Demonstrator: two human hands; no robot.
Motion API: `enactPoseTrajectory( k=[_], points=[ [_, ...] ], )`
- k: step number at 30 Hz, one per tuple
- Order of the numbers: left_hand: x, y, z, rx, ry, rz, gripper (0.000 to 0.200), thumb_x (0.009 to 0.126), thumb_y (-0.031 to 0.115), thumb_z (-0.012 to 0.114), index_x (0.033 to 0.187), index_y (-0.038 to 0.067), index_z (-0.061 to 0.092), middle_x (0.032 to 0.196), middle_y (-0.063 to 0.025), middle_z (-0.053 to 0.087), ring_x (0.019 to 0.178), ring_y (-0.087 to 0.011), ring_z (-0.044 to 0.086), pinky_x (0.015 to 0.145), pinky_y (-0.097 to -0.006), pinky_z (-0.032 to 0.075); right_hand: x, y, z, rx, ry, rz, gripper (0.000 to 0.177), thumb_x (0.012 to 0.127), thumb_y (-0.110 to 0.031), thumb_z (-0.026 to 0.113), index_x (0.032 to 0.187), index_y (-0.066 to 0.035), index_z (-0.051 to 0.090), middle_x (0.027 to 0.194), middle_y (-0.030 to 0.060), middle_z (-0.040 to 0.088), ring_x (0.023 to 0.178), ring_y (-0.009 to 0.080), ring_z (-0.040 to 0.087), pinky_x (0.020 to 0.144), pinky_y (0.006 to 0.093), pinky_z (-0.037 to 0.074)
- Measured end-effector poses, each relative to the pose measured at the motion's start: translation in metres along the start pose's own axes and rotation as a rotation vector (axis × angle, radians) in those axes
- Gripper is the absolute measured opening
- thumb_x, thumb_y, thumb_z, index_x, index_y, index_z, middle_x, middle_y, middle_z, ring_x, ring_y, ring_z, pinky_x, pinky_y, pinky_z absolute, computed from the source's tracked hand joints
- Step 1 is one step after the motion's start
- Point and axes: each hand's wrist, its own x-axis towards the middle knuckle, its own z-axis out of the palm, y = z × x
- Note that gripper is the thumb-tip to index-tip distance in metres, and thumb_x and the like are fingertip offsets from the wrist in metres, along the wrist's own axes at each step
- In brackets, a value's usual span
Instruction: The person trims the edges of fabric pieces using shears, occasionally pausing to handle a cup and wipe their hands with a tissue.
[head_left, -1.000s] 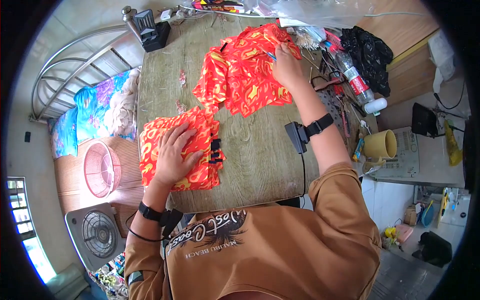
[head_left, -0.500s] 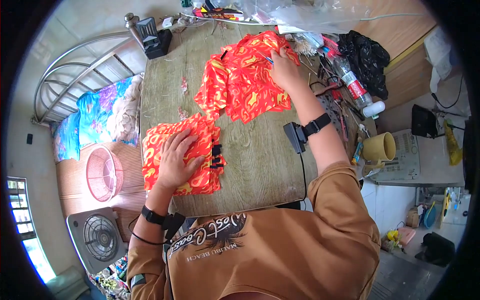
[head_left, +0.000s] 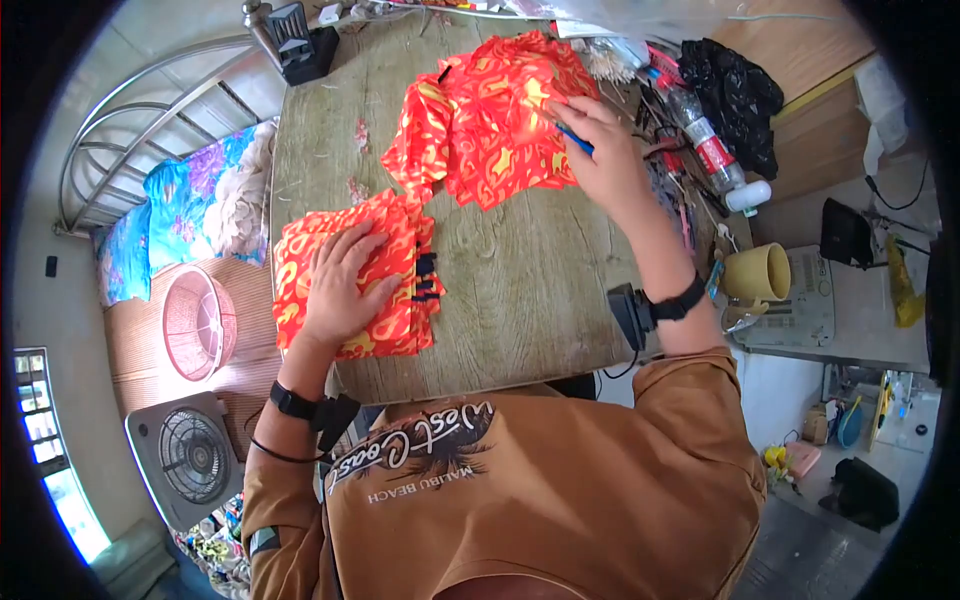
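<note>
Wooden table (head_left: 530, 300): serving as work surface; take clock directions from its middle.

Loose heap of red-and-yellow cloth (head_left: 500, 140): at twelve o'clock, sprawling, unsquared, presumably set there for easy reach.

Stack of matching cloth (head_left: 400, 250): at eight o'clock, roughly squared, layered near the table's edge, likely for handiness to the left arm.

Black plastic bag (head_left: 732, 105): at two o'clock, crumpled among side clutter, apparently at the margin to free working room.

Left hand (head_left: 343, 285): spread palm-down on the stack, probably steadying its layers.

Right hand (head_left: 605, 150): at two o'clock, by the heap's edge, fingers curled in around a slim blue tool (head_left: 575, 139); impossible to tell whether also pinching cloth.

Yellow mug (head_left: 757, 272): at three o'clock, seemingly out of the cloth's way.

Black tabs (head_left: 426, 264): projecting from the stack's three o'clock side, perhaps from laying pieces alike.
</note>
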Motion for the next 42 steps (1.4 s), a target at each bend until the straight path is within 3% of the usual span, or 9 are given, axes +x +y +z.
enactPoseTrajectory(
  k=[6, 9, 13, 16, 25, 30, 33, 36, 42],
  points=[
    [0.019, 0.039, -0.001, 0.019, 0.058, 0.116, 0.056, 0.067, 0.036, 0.073, 0.113, 0.009, 0.056, 0.12, -0.0101, 0.053, 0.114, -0.0305, 0.046, 0.099, -0.0437, 0.031, -0.052, -0.048, -0.003, 0.263, -0.14, 0.002, 0.038, 0.076, 0.002, 0.058, 0.112, -0.008, 0.062, 0.113, 0.013, 0.057, 0.101, 0.0253, 0.058, 0.086, 0.0317, 0.045],
    [0.031, 0.071, 0.015, -0.253, 0.003, 0.235, 0.056, 0.067, 0.036, 0.075, 0.111, 0.006, 0.056, 0.116, -0.0142, 0.054, 0.11, -0.0293, 0.049, 0.095, -0.0422, 0.036, -0.067, -0.067, 0.012, 0.409, -0.182, 0.002, 0.038, 0.077, 0.003, 0.056, 0.112, -0.007, 0.061, 0.111, 0.0125, 0.058, 0.101, 0.0244, 0.058, 0.087, 0.0311, 0.045],
    [0.033, 0.082, 0.052, -0.772, 0.114, 0.032, 0.044, 0.078, 0.029, 0.069, 0.11, 0.003, 0.054, 0.107, -0.0126, 0.058, 0.1, -0.0207, 0.056, 0.087, -0.0346, 0.043, -0.077, -0.084, 0.023, 0.517, -0.164, -0.017, 0.032, 0.08, 0.001, 0.056, 0.112, -0.003, 0.059, 0.11, 0.0104, 0.059, 0.102, 0.0214, 0.058, 0.088, 0.0298, 0.044],
    [0.037, 0.078, 0.046, -1.253, -0.027, -0.221, 0.028, 0.089, 0.02, 0.058, 0.108, 0.0, 0.053, 0.099, -0.0063, 0.061, 0.09, -0.0104, 0.056, 0.08, -0.025, 0.045, -0.079, -0.068, 0.028, 0.641, -0.112, 0.095, 0.029, 0.082, -0.002, 0.057, 0.111, -0.001, 0.058, 0.109, 0.0095, 0.06, 0.102, 0.0189, 0.057, 0.088, 0.0292, 0.044],
    [0.039, 0.074, 0.029, -1.241, -0.055, -0.242, 0.022, 0.093, 0.015, 0.052, 0.109, 0.0, 0.054, 0.089, -0.0011, 0.061, 0.079, -0.0047, 0.055, 0.071, -0.0199, 0.046, -0.076, -0.072, 0.022, 0.637, -0.214, 0.343, 0.038, 0.081, -0.006, 0.065, 0.116, 0.001, 0.051, 0.106, 0.0077, 0.06, 0.097, 0.0119, 0.058, 0.087, 0.0262, 0.044],
    [0.047, 0.069, 0.023, -1.257, -0.048, -0.313, 0.025, 0.092, 0.015, 0.052, 0.112, 0.0, 0.053, 0.09, -0.0029, 0.062, 0.075, -0.0044, 0.056, 0.067, -0.0188, 0.047, -0.077, -0.067, 0.032, 0.724, -0.088, 0.228, 0.05, 0.075, -0.006, 0.072, 0.12, -0.001, 0.049, 0.106, 0.0069, 0.06, 0.086, 0.0086, 0.058, 0.078, 0.0236, 0.047],
    [0.049, 0.071, 0.015, -1.234, -0.037, -0.413, 0.026, 0.092, 0.015, 0.053, 0.113, 0.0, 0.053, 0.091, -0.0039, 0.063, 0.073, -0.0048, 0.057, 0.065, -0.0182, 0.047, -0.081, -0.061, 0.028, 0.43, -0.19, 0.205, 0.059, 0.071, -0.004, 0.074, 0.124, -0.004, 0.048, 0.109, 0.0064, 0.059, 0.079, 0.0071, 0.058, 0.07, 0.0227, 0.048],
    [0.05, 0.078, 0.012, -1.365, -0.09, -0.46, 0.022, 0.092, 0.012, 0.05, 0.112, 0.002, 0.052, 0.102, -0.0084, 0.062, 0.09, -0.0157, 0.062, 0.078, -0.0283, 0.052, -0.082, -0.061, 0.031, 0.397, -0.159, 0.161, 0.059, 0.071, -0.004, 0.074, 0.124, -0.006, 0.049, 0.107, 0.006, 0.06, 0.08, 0.007, 0.058, 0.069, 0.0226, 0.048],
    [0.05, 0.09, 0.009, -1.464, -0.083, -0.519, 0.026, 0.091, 0.018, 0.055, 0.11, 0.002, 0.055, 0.091, -0.0033, 0.063, 0.076, -0.0068, 0.059, 0.067, -0.0209, 0.049, -0.087, -0.061, 0.036, 0.333, -0.069, 0.173, 0.047, 0.076, -0.005, 0.069, 0.12, -0.004, 0.053, 0.102, 0.0037, 0.063, 0.082, 0.0057, 0.057, 0.07, 0.0217, 0.047]
  ],
)
